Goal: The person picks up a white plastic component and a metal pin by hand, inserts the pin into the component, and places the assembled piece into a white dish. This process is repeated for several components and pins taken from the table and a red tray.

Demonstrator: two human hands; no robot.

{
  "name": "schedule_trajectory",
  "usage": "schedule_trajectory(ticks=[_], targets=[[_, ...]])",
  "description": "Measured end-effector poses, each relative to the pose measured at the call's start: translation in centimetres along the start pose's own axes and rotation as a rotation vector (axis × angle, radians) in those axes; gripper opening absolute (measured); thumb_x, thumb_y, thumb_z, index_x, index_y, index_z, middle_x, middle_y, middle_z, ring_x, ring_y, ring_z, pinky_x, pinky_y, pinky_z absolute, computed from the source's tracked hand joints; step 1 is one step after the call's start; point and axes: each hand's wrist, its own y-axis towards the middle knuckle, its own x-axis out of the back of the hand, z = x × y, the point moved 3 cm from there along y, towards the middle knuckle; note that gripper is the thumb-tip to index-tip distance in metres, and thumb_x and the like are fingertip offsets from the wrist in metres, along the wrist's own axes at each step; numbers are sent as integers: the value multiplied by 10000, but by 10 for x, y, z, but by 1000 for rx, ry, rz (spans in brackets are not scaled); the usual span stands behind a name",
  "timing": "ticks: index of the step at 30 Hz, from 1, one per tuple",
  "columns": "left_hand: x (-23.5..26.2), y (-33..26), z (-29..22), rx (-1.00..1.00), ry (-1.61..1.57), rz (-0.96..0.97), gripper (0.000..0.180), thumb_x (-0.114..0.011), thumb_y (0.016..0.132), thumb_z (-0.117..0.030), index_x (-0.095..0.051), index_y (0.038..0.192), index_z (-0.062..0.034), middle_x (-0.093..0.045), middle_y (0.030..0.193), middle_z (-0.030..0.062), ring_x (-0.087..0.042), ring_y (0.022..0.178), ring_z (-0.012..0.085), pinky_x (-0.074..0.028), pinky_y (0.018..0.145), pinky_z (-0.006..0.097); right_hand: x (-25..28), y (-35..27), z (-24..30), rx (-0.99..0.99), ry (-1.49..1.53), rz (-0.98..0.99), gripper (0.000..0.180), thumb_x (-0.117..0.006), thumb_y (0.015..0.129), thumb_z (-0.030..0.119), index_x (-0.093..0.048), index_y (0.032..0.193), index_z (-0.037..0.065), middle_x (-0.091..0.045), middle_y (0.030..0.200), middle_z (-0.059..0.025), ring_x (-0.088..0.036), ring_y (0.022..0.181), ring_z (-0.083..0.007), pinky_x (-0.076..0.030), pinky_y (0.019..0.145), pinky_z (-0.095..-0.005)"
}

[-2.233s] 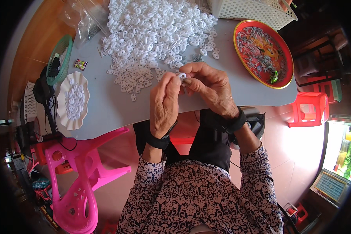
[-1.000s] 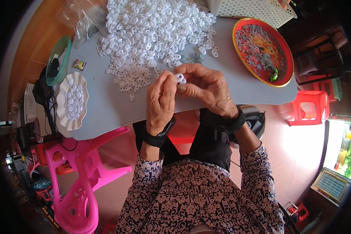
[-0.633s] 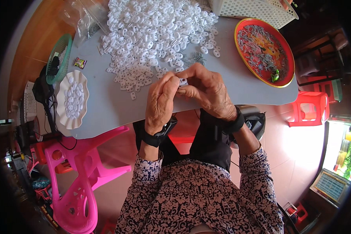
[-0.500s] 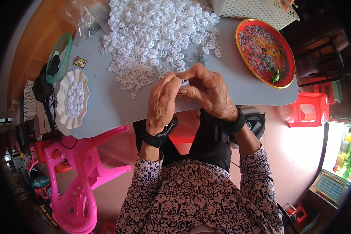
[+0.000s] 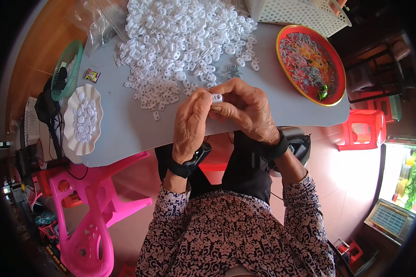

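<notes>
Between my two hands, just off the table's front edge, is a small white oval plastic piece with a dark hole showing. My left hand pinches its left end with thumb and fingers. My right hand grips it from the other side, thumb below and forefinger curled above. The fingers hide much of the piece. Beyond my hands spreads a big heap of like white pieces, with a patch of smaller flat white parts at its near side. Several grey metal pins or screws lie right behind my right hand.
A red round tray of grey pins stands at the right. At the left are a scalloped white dish of white pieces, a green basket and a small wrapped packet. A pink chair and red stool stand below the grey table.
More of the white piece shows between my fingertips, and its hole is easier to see. Both hands keep their grip. The whole view has shifted slightly.
</notes>
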Motion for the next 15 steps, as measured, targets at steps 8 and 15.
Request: schedule_trajectory(ticks=[8, 15], targets=[[-3, -2, -3, -79, -10, -5, 250, -468, 953, -227, -535, 850, -9, -508, 705, -1, -451, 682, 77, -391, 645, 234, 4, 7, 4, -113, 145, 2, 161, -575, 903, 103, -579, 996, -28, -582, 741, -25, -547, 634, -79, -470, 581, -231], [13, -3, 15, -112, -215, -174, 224, -465, 934, -201, -545, 852, -8, -527, 752, 2, -480, 734, 88, -381, 706, 235, 72, 98, 55, 106, -225, -334, 209, -523, 889, 131, -596, 924, -62, -584, 715, -54, -541, 572, -101, -464, 529, -237]])
